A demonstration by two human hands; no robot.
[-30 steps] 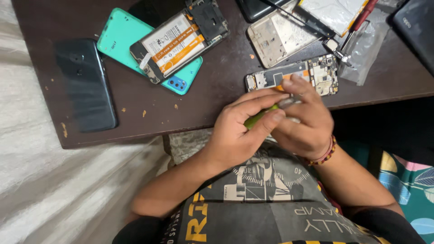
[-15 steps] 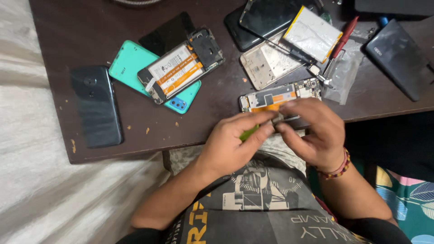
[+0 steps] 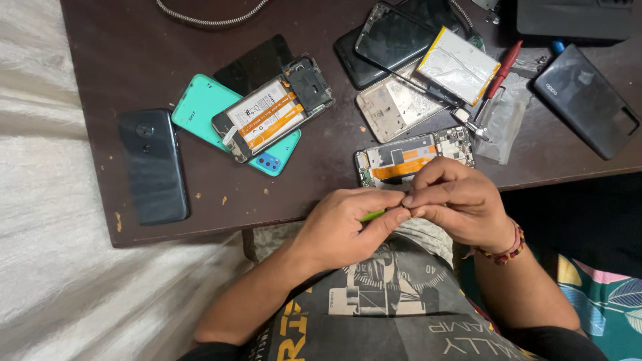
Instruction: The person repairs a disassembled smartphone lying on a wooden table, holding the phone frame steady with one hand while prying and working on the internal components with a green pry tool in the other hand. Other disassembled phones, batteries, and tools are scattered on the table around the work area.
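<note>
Both hands are pinching fingers closed on a thin green tool (image 3: 372, 214), left hand (image 3: 341, 230) gripping its shaft, right hand (image 3: 458, 204) its tip; it looks light, stiff and slippery.

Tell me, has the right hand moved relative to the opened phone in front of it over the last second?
Cannot tell for sure: the right hand sits just below the opened phone as before; the head camera shifted, not clearly the hand.
</note>
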